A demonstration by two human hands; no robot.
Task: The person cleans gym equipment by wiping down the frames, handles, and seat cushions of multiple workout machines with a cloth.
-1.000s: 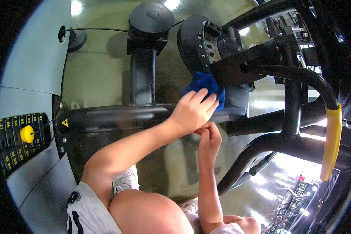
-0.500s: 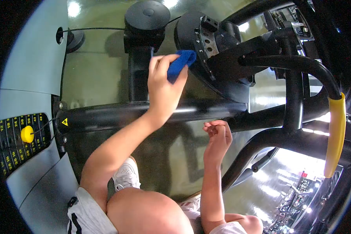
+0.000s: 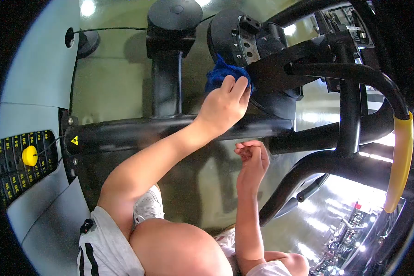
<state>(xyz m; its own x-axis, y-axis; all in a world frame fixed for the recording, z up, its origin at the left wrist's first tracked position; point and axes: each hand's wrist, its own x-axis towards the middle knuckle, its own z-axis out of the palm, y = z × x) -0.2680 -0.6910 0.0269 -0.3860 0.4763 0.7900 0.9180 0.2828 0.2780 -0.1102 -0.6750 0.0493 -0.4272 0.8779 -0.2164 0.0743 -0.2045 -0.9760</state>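
Observation:
A crumpled blue cloth [image 3: 225, 76] is in my left hand [image 3: 225, 105], which presses it against the lower left edge of a round black plate [image 3: 222, 39] with white numbers on it. The fingers of that hand are bent over the cloth and partly sink into its folds. My right hand [image 3: 252, 158] hangs just below the thick black horizontal tube [image 3: 124, 133], palm turned up. Its fingers are loosely curled in, and nothing shows in them.
A grey cover [image 3: 37, 69] and a weight stack [image 3: 18, 170] with a yellow pin knob [image 3: 30, 155] stand at the left. A black pulley [image 3: 175, 14] tops an upright post. At the right, a curved black bar ends in a yellow grip [image 3: 398, 161].
My left hand has moved right and slightly down with the blue cloth, from beside the numbered plate onto its edge. My right hand has hardly moved.

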